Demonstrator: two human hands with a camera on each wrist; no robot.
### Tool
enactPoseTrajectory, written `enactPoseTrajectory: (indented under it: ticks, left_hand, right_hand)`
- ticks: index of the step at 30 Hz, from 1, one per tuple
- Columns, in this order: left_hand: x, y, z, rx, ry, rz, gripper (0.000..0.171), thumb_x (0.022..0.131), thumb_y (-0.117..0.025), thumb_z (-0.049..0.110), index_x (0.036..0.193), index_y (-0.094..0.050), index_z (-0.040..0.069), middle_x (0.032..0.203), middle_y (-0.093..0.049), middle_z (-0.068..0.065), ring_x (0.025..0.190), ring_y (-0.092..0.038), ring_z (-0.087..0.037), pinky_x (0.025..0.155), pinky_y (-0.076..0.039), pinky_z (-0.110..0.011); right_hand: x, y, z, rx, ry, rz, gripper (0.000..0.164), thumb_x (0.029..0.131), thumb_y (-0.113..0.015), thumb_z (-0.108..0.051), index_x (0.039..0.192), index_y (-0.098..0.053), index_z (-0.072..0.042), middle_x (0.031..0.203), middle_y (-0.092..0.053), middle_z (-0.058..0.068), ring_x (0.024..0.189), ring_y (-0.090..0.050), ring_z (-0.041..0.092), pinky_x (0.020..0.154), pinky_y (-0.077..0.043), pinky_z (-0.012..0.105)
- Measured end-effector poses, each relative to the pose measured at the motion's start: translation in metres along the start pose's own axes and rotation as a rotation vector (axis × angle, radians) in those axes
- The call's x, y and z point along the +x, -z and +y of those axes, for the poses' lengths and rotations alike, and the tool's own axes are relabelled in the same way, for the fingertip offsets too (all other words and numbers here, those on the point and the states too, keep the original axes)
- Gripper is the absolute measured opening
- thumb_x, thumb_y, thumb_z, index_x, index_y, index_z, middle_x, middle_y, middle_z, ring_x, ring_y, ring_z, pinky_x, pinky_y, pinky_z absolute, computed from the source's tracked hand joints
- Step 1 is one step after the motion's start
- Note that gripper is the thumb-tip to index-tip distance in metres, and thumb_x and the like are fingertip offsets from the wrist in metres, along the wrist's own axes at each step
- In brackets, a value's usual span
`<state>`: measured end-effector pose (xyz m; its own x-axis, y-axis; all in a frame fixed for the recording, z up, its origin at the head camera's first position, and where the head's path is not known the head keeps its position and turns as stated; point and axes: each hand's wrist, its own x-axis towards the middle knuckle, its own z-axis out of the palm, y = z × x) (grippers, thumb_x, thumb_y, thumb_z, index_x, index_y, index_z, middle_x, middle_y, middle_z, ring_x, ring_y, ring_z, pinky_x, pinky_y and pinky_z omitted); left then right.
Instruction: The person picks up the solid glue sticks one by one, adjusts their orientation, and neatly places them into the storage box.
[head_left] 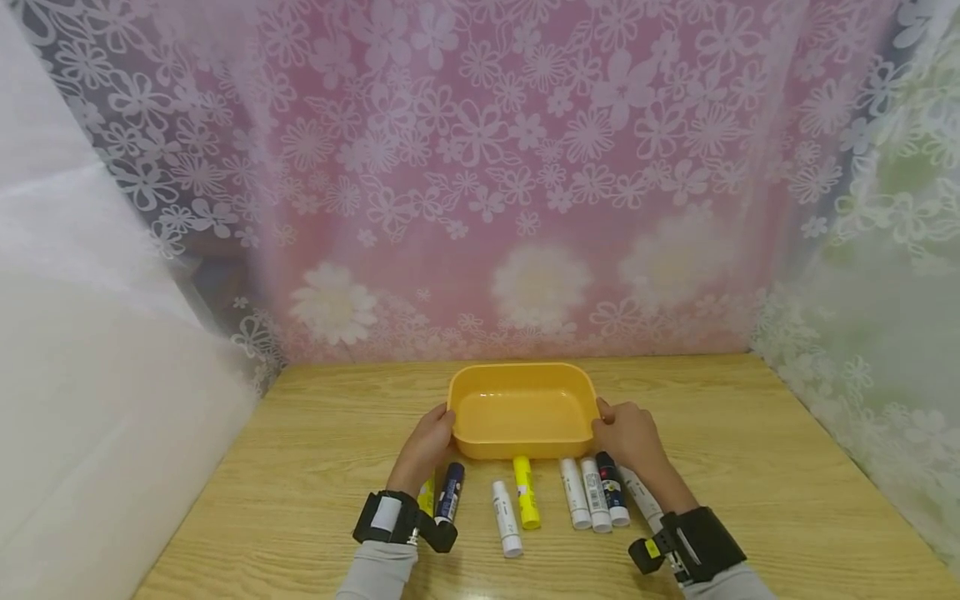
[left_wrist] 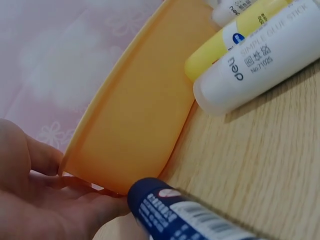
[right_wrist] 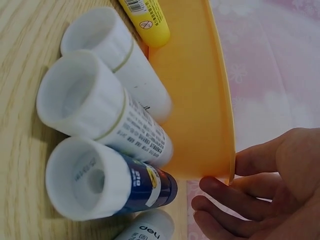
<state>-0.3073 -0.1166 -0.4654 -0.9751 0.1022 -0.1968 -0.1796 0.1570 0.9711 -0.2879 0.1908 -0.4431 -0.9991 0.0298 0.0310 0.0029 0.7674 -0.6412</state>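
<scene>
A yellow-orange plastic basin (head_left: 525,450) stands on the wooden table, its inside bare. My left hand (head_left: 427,442) grips its left end at the rim, and in the left wrist view the thumb and fingers (left_wrist: 100,210) pinch the edge. At the other end my right hand (head_left: 630,433) holds the rim between thumb and fingers (right_wrist: 260,160). Glue sticks lie before the basin: a dark blue one (head_left: 450,492) by my left wrist, a white one (head_left: 506,521), a yellow one (head_left: 527,496), two white ones (head_left: 575,496) side by side and a navy one (head_left: 613,492).
Another yellow glue stick (head_left: 427,496) is partly hidden behind my left wrist, and a white one (head_left: 640,492) lies partly under my right forearm. Behind the wooden table (head_left: 300,517) hangs a pink flowered curtain (head_left: 525,208). Pale sheeting (head_left: 112,333) closes the left side.
</scene>
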Motion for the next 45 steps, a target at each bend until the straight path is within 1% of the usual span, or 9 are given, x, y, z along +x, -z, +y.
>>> enactPoseTrajectory:
  ticks: [6, 12, 15, 18, 25, 32, 35, 39, 45]
  left_hand:
    - [0.001, 0.002, -0.003, 0.068, -0.017, 0.02, 0.051, 0.111, -0.035, 0.026, 0.156, -0.035, 0.0, 0.154, -0.046, -0.019, 0.142, -0.045, -0.037, 0.116, -0.036, -0.056]
    - [0.002, 0.0, -0.009, 0.119, -0.037, 0.026, 0.051, 0.111, -0.035, 0.028, 0.154, -0.038, 0.001, 0.154, -0.047, -0.018, 0.143, -0.044, -0.037, 0.116, -0.035, -0.057]
    - [0.002, -0.002, -0.011, 0.128, -0.021, 0.039, 0.052, 0.111, -0.036, 0.03, 0.154, -0.039, 0.001, 0.154, -0.047, -0.018, 0.144, -0.042, -0.037, 0.117, -0.033, -0.059]
    - [0.002, -0.003, -0.012, 0.129, -0.003, 0.054, 0.053, 0.111, -0.037, 0.031, 0.154, -0.04, 0.002, 0.154, -0.047, -0.018, 0.144, -0.043, -0.038, 0.117, -0.033, -0.06]
    - [0.001, -0.003, -0.011, 0.122, 0.018, 0.091, 0.052, 0.111, -0.038, 0.032, 0.151, -0.045, 0.001, 0.15, -0.052, -0.018, 0.142, -0.045, -0.038, 0.116, -0.033, -0.061]
    - [0.001, -0.003, -0.011, 0.12, 0.023, 0.109, 0.052, 0.11, -0.038, 0.034, 0.15, -0.046, 0.001, 0.149, -0.053, -0.018, 0.141, -0.045, -0.039, 0.117, -0.031, -0.061]
    - [0.001, -0.003, -0.011, 0.129, 0.023, 0.112, 0.053, 0.11, -0.037, 0.034, 0.151, -0.045, 0.001, 0.149, -0.053, -0.018, 0.141, -0.046, -0.039, 0.117, -0.032, -0.061]
    - [0.001, -0.002, -0.011, 0.127, 0.023, 0.109, 0.053, 0.11, -0.037, 0.033, 0.151, -0.044, 0.0, 0.149, -0.052, -0.019, 0.141, -0.046, -0.039, 0.116, -0.033, -0.061]
    - [-0.002, 0.0, -0.011, 0.122, 0.018, 0.11, 0.052, 0.11, -0.037, 0.033, 0.15, -0.045, 0.0, 0.148, -0.053, -0.018, 0.139, -0.047, -0.038, 0.116, -0.033, -0.061]
  right_hand:
    - [-0.001, 0.001, 0.001, 0.006, -0.004, -0.001, 0.051, 0.096, -0.054, -0.016, 0.141, -0.051, 0.006, 0.068, -0.058, 0.008, 0.047, -0.033, 0.011, 0.046, -0.029, 0.022]
    - [-0.004, 0.0, 0.004, -0.014, 0.004, 0.008, 0.043, 0.097, -0.054, -0.018, 0.127, -0.065, 0.011, 0.064, -0.047, 0.004, 0.052, -0.04, 0.014, 0.05, -0.032, 0.025]
    - [-0.005, 0.001, 0.006, -0.007, -0.002, -0.012, 0.044, 0.098, -0.054, -0.018, 0.13, -0.062, 0.01, 0.064, -0.046, 0.004, 0.051, -0.04, 0.013, 0.049, -0.032, 0.024]
    - [-0.006, 0.002, 0.007, 0.009, 0.008, -0.028, 0.051, 0.098, -0.055, -0.018, 0.142, -0.049, 0.007, 0.07, -0.055, 0.008, 0.049, -0.035, 0.011, 0.047, -0.031, 0.023]
    - [-0.005, 0.002, 0.006, -0.002, 0.036, -0.036, 0.052, 0.1, -0.056, -0.019, 0.144, -0.046, 0.006, 0.08, -0.066, 0.017, 0.047, -0.031, 0.011, 0.047, -0.03, 0.023]
    - [-0.006, 0.002, 0.004, -0.039, 0.064, -0.055, 0.052, 0.103, -0.052, -0.018, 0.147, -0.043, 0.008, 0.067, -0.056, 0.012, 0.048, -0.035, 0.012, 0.048, -0.031, 0.025]
    - [-0.005, 0.003, 0.003, -0.041, 0.068, -0.061, 0.053, 0.103, -0.051, -0.019, 0.148, -0.041, 0.008, 0.08, -0.065, 0.023, 0.047, -0.035, 0.012, 0.047, -0.033, 0.025]
    - [-0.006, 0.004, 0.002, -0.038, 0.089, -0.057, 0.054, 0.103, -0.052, -0.02, 0.148, -0.042, 0.009, 0.119, -0.065, 0.037, 0.052, -0.047, 0.015, 0.05, -0.041, 0.029]
    - [-0.006, 0.008, -0.003, -0.034, 0.082, -0.056, 0.055, 0.104, -0.052, -0.022, 0.147, -0.042, 0.012, 0.119, -0.067, 0.034, 0.087, -0.071, 0.032, 0.067, -0.058, 0.039]
